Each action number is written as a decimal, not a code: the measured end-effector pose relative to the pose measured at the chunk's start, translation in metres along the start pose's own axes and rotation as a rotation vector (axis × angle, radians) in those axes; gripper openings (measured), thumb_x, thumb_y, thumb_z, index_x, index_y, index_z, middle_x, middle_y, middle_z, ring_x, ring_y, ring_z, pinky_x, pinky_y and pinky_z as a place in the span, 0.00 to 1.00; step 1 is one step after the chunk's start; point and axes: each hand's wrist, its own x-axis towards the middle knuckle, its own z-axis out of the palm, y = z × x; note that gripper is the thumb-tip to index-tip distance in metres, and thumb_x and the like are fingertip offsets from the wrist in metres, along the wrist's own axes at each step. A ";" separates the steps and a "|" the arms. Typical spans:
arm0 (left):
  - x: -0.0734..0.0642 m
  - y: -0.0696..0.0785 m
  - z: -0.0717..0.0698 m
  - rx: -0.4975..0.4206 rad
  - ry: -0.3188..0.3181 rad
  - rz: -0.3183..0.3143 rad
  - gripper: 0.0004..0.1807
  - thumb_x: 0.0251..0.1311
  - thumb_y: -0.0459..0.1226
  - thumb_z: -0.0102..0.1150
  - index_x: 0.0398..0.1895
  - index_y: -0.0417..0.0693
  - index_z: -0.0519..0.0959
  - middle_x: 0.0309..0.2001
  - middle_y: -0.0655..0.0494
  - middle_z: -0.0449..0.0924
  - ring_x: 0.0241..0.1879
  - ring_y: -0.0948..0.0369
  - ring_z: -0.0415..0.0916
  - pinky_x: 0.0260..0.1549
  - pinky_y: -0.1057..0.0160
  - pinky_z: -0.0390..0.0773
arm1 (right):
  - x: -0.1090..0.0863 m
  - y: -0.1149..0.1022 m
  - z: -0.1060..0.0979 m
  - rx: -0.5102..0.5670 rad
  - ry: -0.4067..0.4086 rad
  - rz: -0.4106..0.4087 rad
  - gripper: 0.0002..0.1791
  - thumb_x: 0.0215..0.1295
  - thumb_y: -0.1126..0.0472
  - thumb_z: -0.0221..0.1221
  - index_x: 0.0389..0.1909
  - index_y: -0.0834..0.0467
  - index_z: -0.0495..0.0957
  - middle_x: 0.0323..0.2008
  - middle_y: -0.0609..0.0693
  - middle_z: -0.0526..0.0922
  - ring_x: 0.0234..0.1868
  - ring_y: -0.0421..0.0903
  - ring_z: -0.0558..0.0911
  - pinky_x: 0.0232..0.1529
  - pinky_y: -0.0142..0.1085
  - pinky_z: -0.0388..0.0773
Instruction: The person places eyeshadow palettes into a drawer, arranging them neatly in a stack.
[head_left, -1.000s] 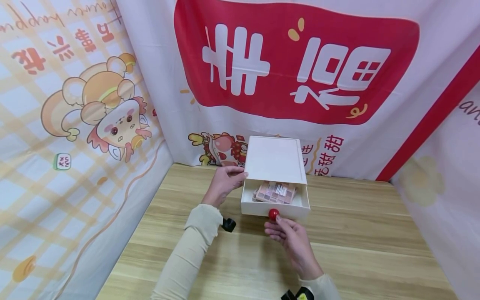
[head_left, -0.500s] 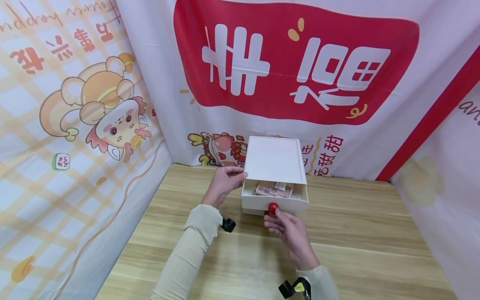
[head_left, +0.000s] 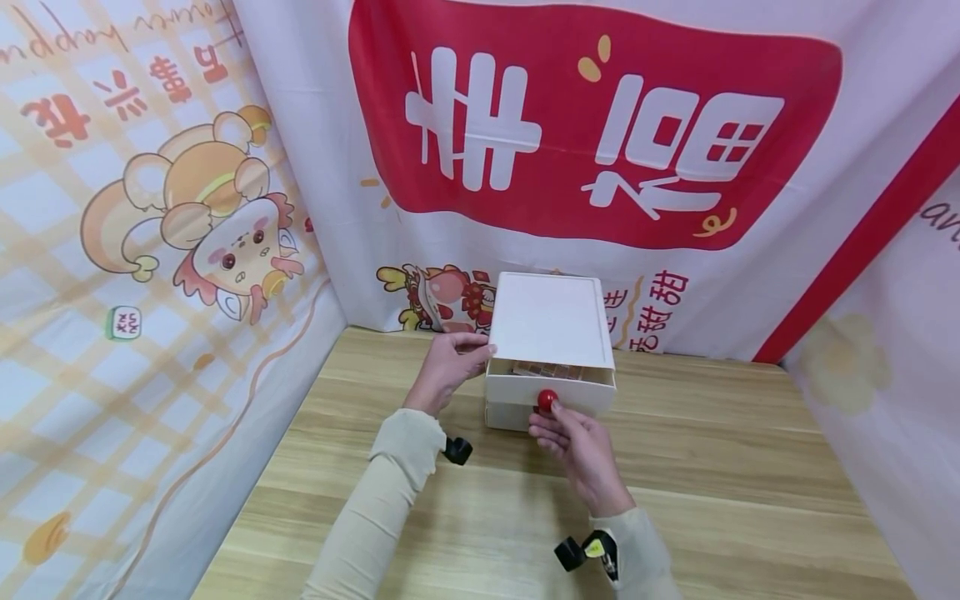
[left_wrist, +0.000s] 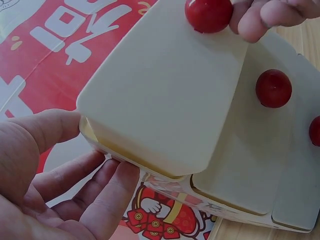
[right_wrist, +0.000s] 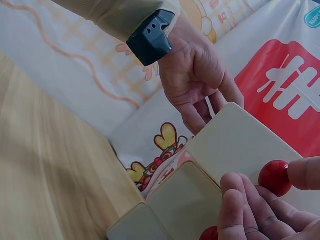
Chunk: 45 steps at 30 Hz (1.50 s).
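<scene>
A small white drawer cabinet [head_left: 551,317] with red round knobs stands on the table against the back cloth. Its top drawer [head_left: 517,387] is pulled out a little, and part of a palette with a grid of pans [head_left: 551,369] shows inside. My right hand [head_left: 581,454] pinches that drawer's red knob [right_wrist: 275,178], the thumb on one side and fingers close below. At the cabinet's left front corner, my left hand [head_left: 447,362] rests its fingertips [left_wrist: 125,172] on the side and edge. The lower drawers [left_wrist: 245,130] are shut.
The wooden table [head_left: 712,467] extends to both sides and in front of the cabinet. A printed cloth wall [head_left: 300,167] meets the table's back edge closely behind the cabinet, with another cloth [head_left: 187,375] along the left and one on the right.
The top drawer has slid inward, covering more of the palette. My right hand has moved forward with the knob; my left hand has stayed at the cabinet's corner.
</scene>
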 end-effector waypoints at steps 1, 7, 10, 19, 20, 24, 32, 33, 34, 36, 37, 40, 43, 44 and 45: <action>0.000 0.000 0.000 -0.001 -0.002 0.003 0.15 0.60 0.40 0.72 0.50 0.47 0.85 0.47 0.50 0.83 0.45 0.54 0.83 0.44 0.61 0.85 | 0.001 0.000 0.000 0.001 0.000 -0.002 0.21 0.73 0.56 0.59 0.55 0.69 0.75 0.47 0.65 0.84 0.43 0.51 0.86 0.48 0.39 0.84; -0.001 0.001 0.002 -0.018 -0.010 0.007 0.16 0.61 0.40 0.72 0.51 0.46 0.84 0.47 0.49 0.82 0.45 0.54 0.83 0.44 0.61 0.85 | 0.009 -0.004 0.000 -0.003 0.010 0.011 0.22 0.73 0.55 0.58 0.57 0.70 0.74 0.48 0.64 0.84 0.44 0.51 0.86 0.49 0.39 0.84; 0.000 0.001 0.002 -0.028 -0.009 0.006 0.16 0.61 0.39 0.71 0.51 0.45 0.84 0.47 0.48 0.82 0.45 0.54 0.83 0.44 0.60 0.85 | 0.012 -0.006 0.001 0.001 0.020 0.025 0.22 0.73 0.55 0.58 0.57 0.69 0.75 0.49 0.65 0.84 0.45 0.51 0.86 0.50 0.39 0.84; 0.003 0.000 0.003 -0.024 -0.003 -0.013 0.16 0.61 0.40 0.72 0.51 0.47 0.85 0.48 0.49 0.81 0.45 0.55 0.83 0.45 0.60 0.85 | 0.023 -0.011 0.002 0.012 0.046 0.038 0.21 0.74 0.55 0.58 0.56 0.68 0.75 0.46 0.61 0.86 0.44 0.51 0.86 0.51 0.40 0.84; 0.003 0.000 0.003 -0.024 -0.004 -0.014 0.16 0.61 0.40 0.72 0.51 0.47 0.85 0.49 0.49 0.81 0.45 0.55 0.83 0.45 0.60 0.85 | 0.023 -0.011 0.002 0.016 0.050 0.043 0.20 0.74 0.55 0.58 0.56 0.67 0.75 0.45 0.60 0.86 0.44 0.51 0.86 0.51 0.39 0.84; 0.003 -0.001 0.004 -0.031 -0.009 -0.012 0.16 0.61 0.39 0.71 0.51 0.46 0.84 0.49 0.49 0.81 0.46 0.54 0.83 0.45 0.61 0.85 | 0.027 -0.013 0.003 0.026 0.058 0.051 0.19 0.74 0.56 0.58 0.55 0.67 0.75 0.45 0.60 0.86 0.43 0.50 0.87 0.51 0.39 0.84; 0.002 0.000 0.004 -0.028 -0.008 -0.006 0.16 0.61 0.39 0.71 0.51 0.46 0.84 0.49 0.48 0.81 0.46 0.54 0.83 0.45 0.61 0.85 | 0.031 -0.014 0.004 0.028 0.055 0.045 0.19 0.75 0.56 0.57 0.55 0.67 0.74 0.43 0.58 0.87 0.42 0.50 0.87 0.51 0.41 0.84; 0.002 0.000 0.004 -0.030 -0.009 -0.005 0.16 0.61 0.39 0.71 0.51 0.46 0.84 0.49 0.48 0.81 0.46 0.54 0.83 0.45 0.61 0.85 | 0.031 -0.014 0.003 0.026 0.056 0.044 0.19 0.75 0.56 0.57 0.55 0.68 0.74 0.43 0.58 0.87 0.42 0.50 0.87 0.51 0.41 0.84; 0.002 0.001 0.004 -0.031 -0.010 -0.005 0.16 0.61 0.39 0.71 0.51 0.46 0.84 0.49 0.48 0.81 0.46 0.54 0.83 0.45 0.61 0.85 | 0.031 -0.014 0.003 0.022 0.057 0.043 0.19 0.75 0.56 0.57 0.55 0.68 0.74 0.43 0.58 0.87 0.42 0.49 0.87 0.51 0.41 0.84; 0.003 0.001 0.004 -0.033 -0.012 -0.008 0.16 0.61 0.38 0.71 0.51 0.46 0.84 0.49 0.48 0.80 0.46 0.54 0.83 0.45 0.61 0.85 | 0.031 -0.014 0.003 0.016 0.056 0.040 0.19 0.75 0.56 0.57 0.55 0.68 0.74 0.42 0.58 0.87 0.42 0.49 0.87 0.50 0.40 0.84; 0.003 0.001 0.004 -0.033 -0.012 -0.010 0.16 0.61 0.38 0.71 0.51 0.46 0.84 0.49 0.48 0.80 0.46 0.54 0.83 0.45 0.61 0.85 | 0.031 -0.014 0.003 0.014 0.057 0.038 0.19 0.75 0.56 0.57 0.55 0.68 0.74 0.42 0.58 0.87 0.41 0.49 0.87 0.49 0.40 0.84; 0.003 0.001 0.005 -0.034 -0.017 -0.011 0.16 0.62 0.39 0.71 0.52 0.45 0.84 0.49 0.47 0.80 0.46 0.54 0.83 0.45 0.61 0.85 | 0.031 -0.014 0.002 0.010 0.058 0.033 0.19 0.75 0.55 0.57 0.54 0.68 0.75 0.42 0.58 0.87 0.41 0.49 0.87 0.48 0.39 0.85; 0.003 0.000 0.005 -0.038 -0.019 -0.004 0.17 0.62 0.39 0.71 0.52 0.45 0.84 0.49 0.47 0.80 0.46 0.54 0.82 0.45 0.61 0.85 | 0.030 -0.013 0.000 0.000 0.063 0.030 0.20 0.75 0.54 0.58 0.54 0.68 0.76 0.43 0.59 0.87 0.42 0.50 0.87 0.49 0.40 0.84; 0.003 0.000 0.005 -0.038 -0.018 0.001 0.17 0.62 0.39 0.71 0.53 0.45 0.84 0.49 0.47 0.80 0.46 0.54 0.82 0.45 0.61 0.85 | 0.030 -0.013 0.000 -0.003 0.061 0.029 0.21 0.75 0.54 0.57 0.55 0.68 0.76 0.44 0.60 0.86 0.43 0.51 0.87 0.50 0.40 0.84; 0.003 -0.001 0.005 -0.038 -0.016 0.004 0.17 0.61 0.39 0.71 0.53 0.45 0.84 0.49 0.47 0.80 0.46 0.54 0.82 0.45 0.61 0.85 | 0.029 -0.012 -0.001 -0.011 0.057 0.027 0.21 0.75 0.53 0.57 0.55 0.68 0.76 0.45 0.60 0.86 0.43 0.51 0.86 0.50 0.41 0.84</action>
